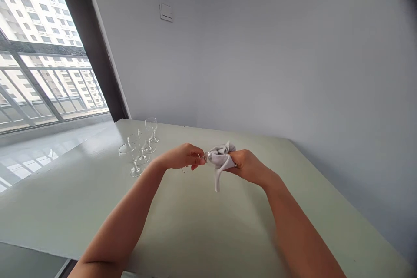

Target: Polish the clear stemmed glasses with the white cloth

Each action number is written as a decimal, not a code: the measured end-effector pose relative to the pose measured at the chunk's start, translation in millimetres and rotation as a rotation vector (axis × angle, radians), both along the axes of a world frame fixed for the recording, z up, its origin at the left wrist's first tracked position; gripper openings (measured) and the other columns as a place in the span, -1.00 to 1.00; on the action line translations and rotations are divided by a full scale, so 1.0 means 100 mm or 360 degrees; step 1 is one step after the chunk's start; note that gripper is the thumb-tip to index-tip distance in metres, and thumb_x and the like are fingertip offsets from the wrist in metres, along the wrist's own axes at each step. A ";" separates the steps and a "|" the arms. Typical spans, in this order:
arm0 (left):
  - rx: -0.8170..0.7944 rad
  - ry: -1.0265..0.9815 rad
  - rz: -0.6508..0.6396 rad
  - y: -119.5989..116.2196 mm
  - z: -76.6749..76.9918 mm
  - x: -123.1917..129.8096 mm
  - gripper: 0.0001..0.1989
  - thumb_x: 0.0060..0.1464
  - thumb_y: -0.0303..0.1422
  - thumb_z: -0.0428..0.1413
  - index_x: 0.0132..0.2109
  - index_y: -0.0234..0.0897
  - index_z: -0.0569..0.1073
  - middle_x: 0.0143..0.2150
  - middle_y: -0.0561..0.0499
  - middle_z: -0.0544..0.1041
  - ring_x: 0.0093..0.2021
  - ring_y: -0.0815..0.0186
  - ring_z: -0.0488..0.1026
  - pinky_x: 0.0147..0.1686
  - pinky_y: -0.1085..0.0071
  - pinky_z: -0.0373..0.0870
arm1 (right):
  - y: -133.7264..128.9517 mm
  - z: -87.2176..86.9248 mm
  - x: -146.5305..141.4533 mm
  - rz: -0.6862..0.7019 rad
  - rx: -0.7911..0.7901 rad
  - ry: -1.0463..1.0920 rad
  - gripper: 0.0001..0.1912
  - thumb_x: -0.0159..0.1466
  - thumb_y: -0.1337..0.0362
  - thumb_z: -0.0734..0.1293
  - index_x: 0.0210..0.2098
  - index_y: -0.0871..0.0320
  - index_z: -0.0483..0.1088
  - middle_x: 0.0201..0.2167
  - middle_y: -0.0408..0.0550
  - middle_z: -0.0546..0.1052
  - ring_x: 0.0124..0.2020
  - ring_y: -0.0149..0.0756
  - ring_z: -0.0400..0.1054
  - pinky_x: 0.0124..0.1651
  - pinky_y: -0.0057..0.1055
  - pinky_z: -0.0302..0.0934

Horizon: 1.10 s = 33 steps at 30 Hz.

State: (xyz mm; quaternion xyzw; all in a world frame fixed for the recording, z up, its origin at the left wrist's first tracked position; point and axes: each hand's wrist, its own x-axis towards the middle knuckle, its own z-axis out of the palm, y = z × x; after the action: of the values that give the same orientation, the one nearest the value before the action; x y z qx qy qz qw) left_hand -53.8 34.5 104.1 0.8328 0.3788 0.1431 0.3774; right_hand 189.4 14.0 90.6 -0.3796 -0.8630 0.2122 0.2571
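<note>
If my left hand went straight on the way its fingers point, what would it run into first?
Your left hand would probably meet the bowl of the glass it holds, then the pale cloth and your right hand. Exact depth is unclear.

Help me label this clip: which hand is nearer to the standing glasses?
Left. The left hand is to the right of the standing glasses, fingers on another glass; the right hand is farther right, holding a cloth against that glass.
</note>
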 end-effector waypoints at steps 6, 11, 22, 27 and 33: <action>-0.0100 -0.0269 0.0165 0.03 -0.03 0.00 -0.68 0.01 -0.08 -0.01 -0.36 -0.26 0.40 -0.56 0.09 0.33 -0.49 0.42 0.28 -0.49 0.48 0.20 | 0.03 0.10 0.24 -0.0299 0.0265 0.0155 -0.77 0.22 0.12 0.19 -0.42 0.04 0.41 -0.57 -0.18 0.37 -0.53 -0.34 0.22 -0.46 -0.43 0.06; -0.0031 -0.0604 0.0570 0.13 -0.13 0.05 -0.65 0.03 -0.04 -0.06 -0.39 -0.27 0.32 -0.57 0.08 0.35 -0.47 0.39 0.36 -0.48 0.48 0.22 | 0.11 0.08 0.38 -0.0681 0.0640 0.0189 -0.75 0.25 0.11 0.15 -0.30 0.06 0.39 -0.54 -0.13 0.40 -0.51 -0.30 0.25 -0.47 -0.42 0.08; 0.1178 0.0532 0.0680 -0.05 -0.28 0.33 -0.72 0.04 -0.30 -0.04 -0.59 -0.26 0.29 -0.65 0.04 0.35 -0.63 0.37 0.24 -0.61 0.43 -0.06 | 0.06 -0.21 -0.36 -0.0185 0.1293 -0.0246 -0.74 0.25 0.20 0.18 -0.13 0.06 0.41 -0.08 -0.07 0.46 0.04 -0.09 0.17 0.14 -0.07 -0.08; 0.1527 0.0599 0.0498 -0.13 -0.30 0.39 -0.64 0.10 -0.20 -0.05 -0.57 -0.28 0.34 -0.66 0.02 0.35 -0.62 0.36 0.27 -0.56 0.41 -0.01 | 0.07 -0.25 -0.34 -0.0310 0.0974 0.0126 -0.80 0.24 0.25 0.17 -0.33 0.12 0.43 -0.19 -0.05 0.49 -0.22 -0.25 0.29 -0.14 -0.29 0.15; 0.1501 0.0381 0.0281 -0.18 -0.27 0.41 -0.73 0.10 -0.16 -0.03 -0.36 -0.20 0.45 -0.59 0.08 0.42 -0.56 0.38 0.30 -0.46 0.43 0.08 | 0.16 -0.10 -0.07 -0.0335 -0.0475 0.1074 -0.68 0.17 0.07 0.23 -0.55 0.18 0.36 -0.66 -0.18 0.34 -0.64 -0.45 0.16 -0.58 -0.49 0.04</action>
State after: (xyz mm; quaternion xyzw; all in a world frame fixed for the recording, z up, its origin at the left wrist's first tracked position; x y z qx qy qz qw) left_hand -12.8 16.5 76.9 0.8883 0.3824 0.2337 -0.1004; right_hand 182.4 30.0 80.1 -0.4082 -0.6458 0.4211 0.4889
